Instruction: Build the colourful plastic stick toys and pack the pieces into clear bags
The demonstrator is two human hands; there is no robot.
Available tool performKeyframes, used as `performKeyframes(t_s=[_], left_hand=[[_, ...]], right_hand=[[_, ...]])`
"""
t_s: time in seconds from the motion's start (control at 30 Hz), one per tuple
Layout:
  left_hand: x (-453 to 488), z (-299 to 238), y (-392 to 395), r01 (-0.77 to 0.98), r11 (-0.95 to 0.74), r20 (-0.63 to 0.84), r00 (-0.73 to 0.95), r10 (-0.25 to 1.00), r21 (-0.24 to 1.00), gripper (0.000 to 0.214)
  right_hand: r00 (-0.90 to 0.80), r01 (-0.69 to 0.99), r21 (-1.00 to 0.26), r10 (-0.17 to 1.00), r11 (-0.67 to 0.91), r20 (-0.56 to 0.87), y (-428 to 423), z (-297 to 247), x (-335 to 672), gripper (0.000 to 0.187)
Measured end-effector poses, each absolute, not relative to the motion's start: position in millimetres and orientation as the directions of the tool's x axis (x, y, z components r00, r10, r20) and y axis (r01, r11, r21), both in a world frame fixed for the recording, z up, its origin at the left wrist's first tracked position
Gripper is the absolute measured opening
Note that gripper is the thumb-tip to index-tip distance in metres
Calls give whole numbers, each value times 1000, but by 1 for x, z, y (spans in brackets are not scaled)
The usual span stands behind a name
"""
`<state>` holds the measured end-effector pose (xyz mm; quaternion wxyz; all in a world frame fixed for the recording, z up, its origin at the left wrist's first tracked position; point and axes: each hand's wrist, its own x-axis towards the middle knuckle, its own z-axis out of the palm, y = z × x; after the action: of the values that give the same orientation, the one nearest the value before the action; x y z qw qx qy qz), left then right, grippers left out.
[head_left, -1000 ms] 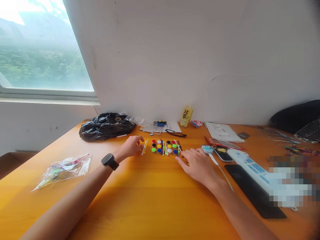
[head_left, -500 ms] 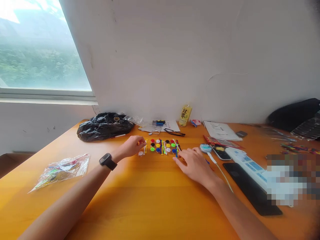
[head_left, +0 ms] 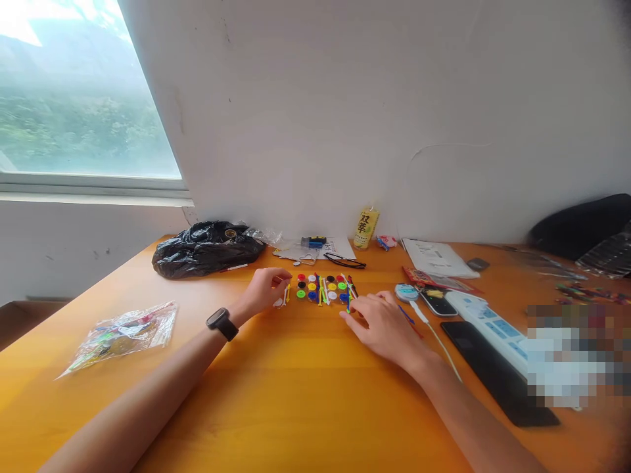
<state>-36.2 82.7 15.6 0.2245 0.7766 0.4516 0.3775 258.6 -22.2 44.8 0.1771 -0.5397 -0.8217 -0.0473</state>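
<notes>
Small round coloured discs, such as a yellow disc (head_left: pixel 312 287) and a black disc (head_left: pixel 301 286), lie in rows on the wooden table. Thin plastic sticks, among them a yellow stick (head_left: pixel 320 293), lie between the groups. My left hand (head_left: pixel 266 288), below a black wristwatch (head_left: pixel 222 323), is curled at the left end of the rows. Its fingertips are pinched just above a short yellow stick (head_left: pixel 288 293); whether anything is between them is hidden. At the right end, my right hand (head_left: pixel 378 320) rests palm down, thumb and fingers apart, beside a blue stick (head_left: pixel 348 303).
Left lies a clear plastic bag of coloured parts (head_left: pixel 125 335); behind it, a black plastic bag (head_left: pixel 207 249). Glasses (head_left: pixel 345 261) and a yellow bottle (head_left: pixel 366 228) are at the back. A white power strip (head_left: pixel 493 325) and a black slab (head_left: pixel 497 374) are right.
My left hand has shifted slightly right and its wrist has turned, the watch moving right and a little down. My right hand stays almost still.
</notes>
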Motion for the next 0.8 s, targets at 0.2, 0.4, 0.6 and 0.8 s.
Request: performKeyframes(t_s=[0.2,0.4,0.6,0.8], left_hand=[[-35,14,78,587,-509,372,347,861,630,15],[-34,18,75,604,-506,359,357,862,615,14],[-31,18,74,625,-547,384,390,837,557,17],[-34,15,80,598,-498,447,246,860,628,17]], right_hand=[[-345,906,-128,878,405,333,-24,46,259,38],[-355,901,-141,884,411,305,-24,46,258,33],[-361,897,-148,884,416,296,-24,46,257,34],[-363,896,-149,883,418,297,-23,45,258,35]])
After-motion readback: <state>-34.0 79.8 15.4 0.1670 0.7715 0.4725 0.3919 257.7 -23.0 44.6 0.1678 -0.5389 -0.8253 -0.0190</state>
